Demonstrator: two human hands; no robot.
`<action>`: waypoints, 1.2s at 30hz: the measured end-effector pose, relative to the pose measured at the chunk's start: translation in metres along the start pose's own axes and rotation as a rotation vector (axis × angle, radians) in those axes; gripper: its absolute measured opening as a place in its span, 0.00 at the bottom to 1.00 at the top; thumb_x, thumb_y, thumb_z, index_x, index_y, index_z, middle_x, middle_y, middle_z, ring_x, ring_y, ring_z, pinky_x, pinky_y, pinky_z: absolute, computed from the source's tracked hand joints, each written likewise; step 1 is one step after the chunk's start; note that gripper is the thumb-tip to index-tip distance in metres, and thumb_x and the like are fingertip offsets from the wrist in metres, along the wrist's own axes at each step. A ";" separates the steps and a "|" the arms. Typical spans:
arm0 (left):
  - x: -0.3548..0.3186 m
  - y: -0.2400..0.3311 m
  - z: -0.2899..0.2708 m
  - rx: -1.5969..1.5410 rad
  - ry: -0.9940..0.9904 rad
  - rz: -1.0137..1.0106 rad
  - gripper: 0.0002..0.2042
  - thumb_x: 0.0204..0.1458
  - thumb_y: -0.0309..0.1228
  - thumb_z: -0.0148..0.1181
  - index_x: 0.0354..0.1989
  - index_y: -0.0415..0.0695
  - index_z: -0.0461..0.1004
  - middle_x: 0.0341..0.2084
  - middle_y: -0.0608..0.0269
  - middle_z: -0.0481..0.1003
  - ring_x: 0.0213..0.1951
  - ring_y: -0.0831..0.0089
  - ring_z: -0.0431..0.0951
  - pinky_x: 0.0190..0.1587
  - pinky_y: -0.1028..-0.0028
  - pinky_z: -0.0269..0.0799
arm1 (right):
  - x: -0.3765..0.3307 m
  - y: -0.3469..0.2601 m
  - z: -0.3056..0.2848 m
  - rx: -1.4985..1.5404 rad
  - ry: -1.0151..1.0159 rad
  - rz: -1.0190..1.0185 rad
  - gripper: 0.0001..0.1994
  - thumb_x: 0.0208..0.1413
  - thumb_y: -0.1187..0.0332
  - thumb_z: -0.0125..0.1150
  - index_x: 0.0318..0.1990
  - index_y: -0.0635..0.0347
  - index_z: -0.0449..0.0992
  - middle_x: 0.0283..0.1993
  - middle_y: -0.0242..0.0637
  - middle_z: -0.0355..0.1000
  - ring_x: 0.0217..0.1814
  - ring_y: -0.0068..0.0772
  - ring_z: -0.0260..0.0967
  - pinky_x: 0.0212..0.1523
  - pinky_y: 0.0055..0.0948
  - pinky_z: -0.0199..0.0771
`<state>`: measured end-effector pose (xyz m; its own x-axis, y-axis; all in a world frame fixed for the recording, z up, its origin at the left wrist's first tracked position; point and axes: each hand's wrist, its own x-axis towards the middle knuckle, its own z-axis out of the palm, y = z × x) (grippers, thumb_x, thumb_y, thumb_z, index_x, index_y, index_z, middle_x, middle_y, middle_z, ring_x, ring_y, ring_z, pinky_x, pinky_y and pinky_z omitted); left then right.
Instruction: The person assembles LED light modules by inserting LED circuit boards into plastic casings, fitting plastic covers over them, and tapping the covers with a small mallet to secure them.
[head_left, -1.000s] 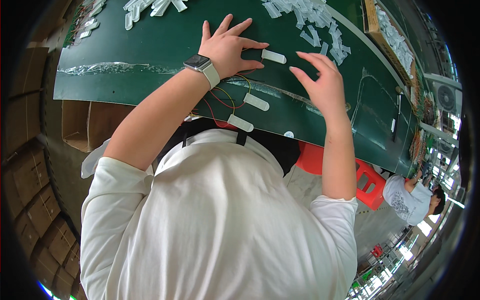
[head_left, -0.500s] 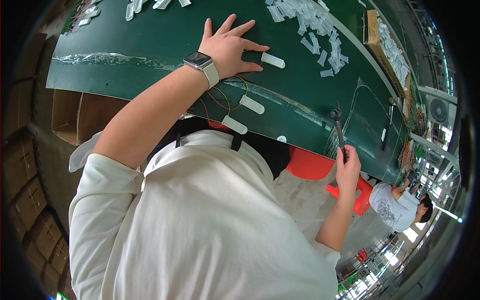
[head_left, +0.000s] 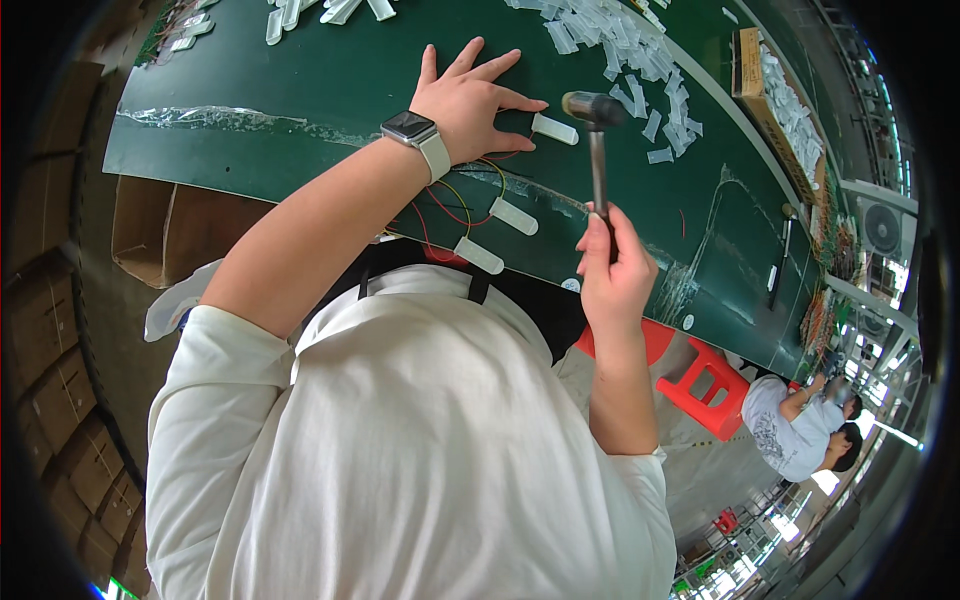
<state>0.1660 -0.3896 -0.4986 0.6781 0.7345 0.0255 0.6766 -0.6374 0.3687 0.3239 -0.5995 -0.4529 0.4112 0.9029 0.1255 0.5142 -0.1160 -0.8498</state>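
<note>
The hammer (head_left: 598, 160) has been brought leftward over the green table (head_left: 350, 80), near the white strip (head_left: 555, 130); it is gripped by the right hand (head_left: 617, 270). The left hand (head_left: 470, 108) is kept spread beside the strip. The cardboard box (head_left: 749, 75) is filled with translucent pieces (head_left: 790, 115); the carton (head_left: 145, 235) is partly hidden below the table's near edge. White parts (head_left: 343, 10) are cut off at the top. Bare tabletop is left rightward of the hammer.

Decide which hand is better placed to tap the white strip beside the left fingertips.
Probably the right hand: it grips the mallet near the white strip. The left hand lies spread on the table, tool-free.
</note>
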 end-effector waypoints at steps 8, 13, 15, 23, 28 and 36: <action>0.000 -0.002 0.000 -0.001 0.000 -0.008 0.26 0.47 0.62 0.73 0.58 0.84 0.81 0.79 0.74 0.57 0.82 0.57 0.47 0.78 0.30 0.34 | 0.010 -0.005 -0.006 -0.108 -0.014 0.058 0.13 0.72 0.66 0.62 0.55 0.66 0.81 0.26 0.35 0.76 0.23 0.20 0.71 0.23 0.25 0.68; 0.001 -0.001 -0.001 -0.012 0.005 0.007 0.26 0.48 0.62 0.73 0.59 0.85 0.81 0.79 0.74 0.57 0.82 0.57 0.47 0.78 0.30 0.34 | 0.003 0.016 -0.001 -0.275 0.019 0.159 0.13 0.71 0.67 0.63 0.55 0.68 0.81 0.29 0.42 0.78 0.23 0.32 0.74 0.31 0.29 0.74; 0.001 -0.003 0.000 0.015 -0.014 -0.020 0.26 0.48 0.62 0.73 0.59 0.85 0.80 0.80 0.74 0.57 0.82 0.57 0.47 0.78 0.30 0.34 | 0.003 0.013 0.001 -0.255 -0.023 0.311 0.15 0.72 0.66 0.62 0.57 0.68 0.81 0.28 0.42 0.78 0.22 0.29 0.72 0.29 0.29 0.73; 0.002 -0.001 0.000 0.010 -0.002 0.000 0.27 0.47 0.62 0.73 0.59 0.85 0.80 0.80 0.75 0.57 0.82 0.57 0.47 0.77 0.30 0.34 | -0.006 0.019 0.001 -0.357 0.144 -0.062 0.13 0.69 0.67 0.65 0.55 0.67 0.82 0.32 0.45 0.81 0.28 0.33 0.78 0.31 0.29 0.76; 0.004 0.001 -0.001 -0.005 -0.002 -0.003 0.27 0.47 0.61 0.74 0.59 0.84 0.81 0.80 0.74 0.57 0.82 0.57 0.47 0.77 0.30 0.34 | -0.003 0.009 0.000 -0.313 0.076 0.121 0.13 0.69 0.67 0.65 0.54 0.64 0.83 0.33 0.44 0.81 0.28 0.37 0.77 0.32 0.30 0.76; 0.001 0.001 -0.004 0.008 -0.040 -0.016 0.26 0.47 0.60 0.74 0.58 0.79 0.83 0.80 0.73 0.57 0.82 0.55 0.46 0.77 0.29 0.33 | 0.011 0.014 0.014 -0.427 0.017 -0.133 0.11 0.67 0.67 0.67 0.51 0.64 0.84 0.28 0.40 0.79 0.26 0.35 0.75 0.29 0.32 0.74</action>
<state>0.1667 -0.3885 -0.4939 0.6784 0.7345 -0.0176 0.6891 -0.6279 0.3618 0.3244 -0.5856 -0.4706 0.3312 0.9150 0.2305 0.8264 -0.1634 -0.5389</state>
